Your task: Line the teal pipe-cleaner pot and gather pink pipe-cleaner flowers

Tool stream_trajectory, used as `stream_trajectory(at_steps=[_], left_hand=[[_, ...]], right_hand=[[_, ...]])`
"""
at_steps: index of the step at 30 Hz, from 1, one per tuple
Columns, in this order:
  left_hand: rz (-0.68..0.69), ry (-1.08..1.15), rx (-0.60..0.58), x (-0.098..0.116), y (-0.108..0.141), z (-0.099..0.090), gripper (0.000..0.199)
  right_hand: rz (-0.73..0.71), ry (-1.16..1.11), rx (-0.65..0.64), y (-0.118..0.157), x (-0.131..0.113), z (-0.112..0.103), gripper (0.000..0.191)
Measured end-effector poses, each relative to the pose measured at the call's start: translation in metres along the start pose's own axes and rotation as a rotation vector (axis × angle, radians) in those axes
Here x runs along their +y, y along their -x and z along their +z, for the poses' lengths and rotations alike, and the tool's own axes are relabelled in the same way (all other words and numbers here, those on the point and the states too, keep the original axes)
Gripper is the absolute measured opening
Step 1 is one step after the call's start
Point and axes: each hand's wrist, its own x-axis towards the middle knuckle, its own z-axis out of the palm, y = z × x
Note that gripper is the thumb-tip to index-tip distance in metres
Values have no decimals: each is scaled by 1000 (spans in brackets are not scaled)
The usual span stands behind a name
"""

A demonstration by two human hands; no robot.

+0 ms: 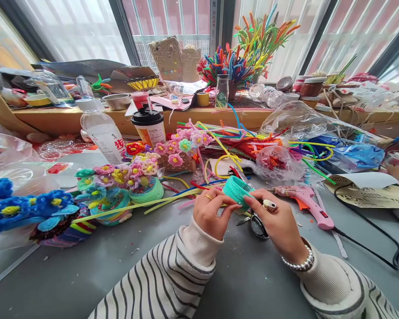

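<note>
A teal ring of wound pipe cleaner (234,188) is held up off the table, tilted, between my two hands. My left hand (211,212) pinches its lower left edge between thumb and fingers. On the other side, my right hand (275,221) grips the right edge, thumb on top and fingers curled. The fingers partly cover the ring's lower side. Below the hands lie black-handled scissors (259,227), partly hidden. To the right of my right hand rests a pink glue gun (302,201), its black cord running to the right.
Pipe-cleaner flower pots (146,188) line the left side, beside a water bottle (103,137) and a lidded cup (149,126). Loose pipe cleaners (232,146) and plastic wrapping (295,117) fill the far side. A cluttered wooden ledge (182,116) runs behind, under the windows.
</note>
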Motion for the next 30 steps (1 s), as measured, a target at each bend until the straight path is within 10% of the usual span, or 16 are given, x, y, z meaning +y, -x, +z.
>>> stream_trajectory(at_steps=[12,30], left_hand=[[158,55,59,7,0,-10,9],[145,-150,79,11,2,-5,5]], right_hand=[[151,-187,-8,-2,4,-4,21],[-48,12,0,2,-4,-3,18]])
